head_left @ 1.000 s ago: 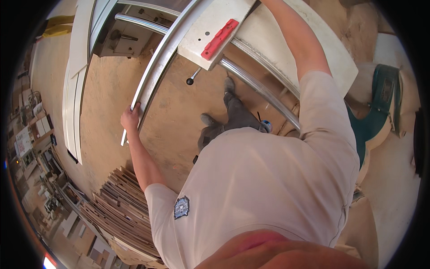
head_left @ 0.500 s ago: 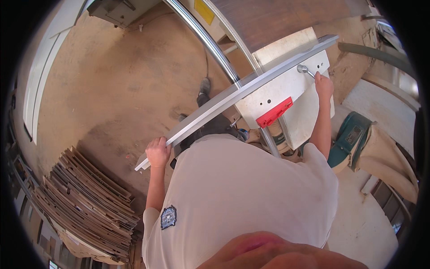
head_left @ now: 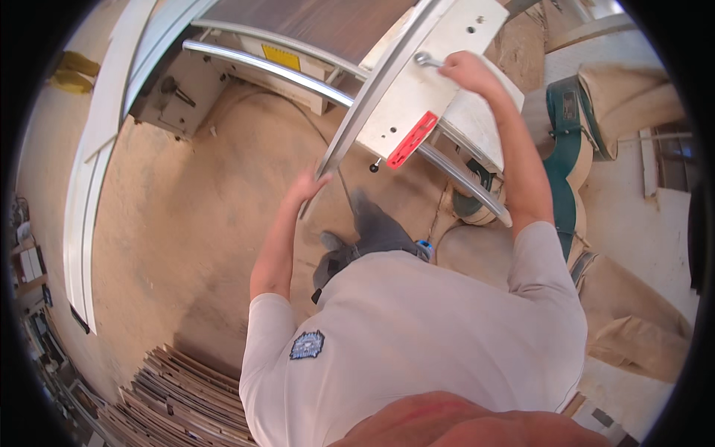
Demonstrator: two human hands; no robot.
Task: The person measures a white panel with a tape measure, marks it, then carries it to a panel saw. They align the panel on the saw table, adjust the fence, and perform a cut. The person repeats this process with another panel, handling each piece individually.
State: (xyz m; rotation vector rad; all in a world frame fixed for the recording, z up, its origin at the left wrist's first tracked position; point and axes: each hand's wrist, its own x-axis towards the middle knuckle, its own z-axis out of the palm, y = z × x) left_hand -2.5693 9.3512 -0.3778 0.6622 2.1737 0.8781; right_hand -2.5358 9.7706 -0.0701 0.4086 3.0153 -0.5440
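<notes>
A long silver metal rail (head_left: 372,92) runs along a white sliding plate (head_left: 406,100). My left hand (head_left: 307,185) is at the rail's near end, its thumb across the metal; the other fingers are partly hidden and blurred. On the plate, my right hand (head_left: 465,71) is closed around a short metal clamp handle (head_left: 430,60) that has a round base. A red slotted piece (head_left: 412,140) is fixed to the plate's near edge. Below the plate sticks out a small black-tipped knob (head_left: 375,167).
A chrome guide bar (head_left: 268,71) leads to a brown-topped machine table (head_left: 313,26). Green dust-collector housing (head_left: 564,149) with tan bags (head_left: 633,298) stands at right. Stacked thin boards (head_left: 179,398) lie at lower left; long white panels (head_left: 93,201) are at far left.
The rail and plate now appear more steeply angled and farther up in view, with both hands along. My view has turned; more of the machine and the green housing shows.
</notes>
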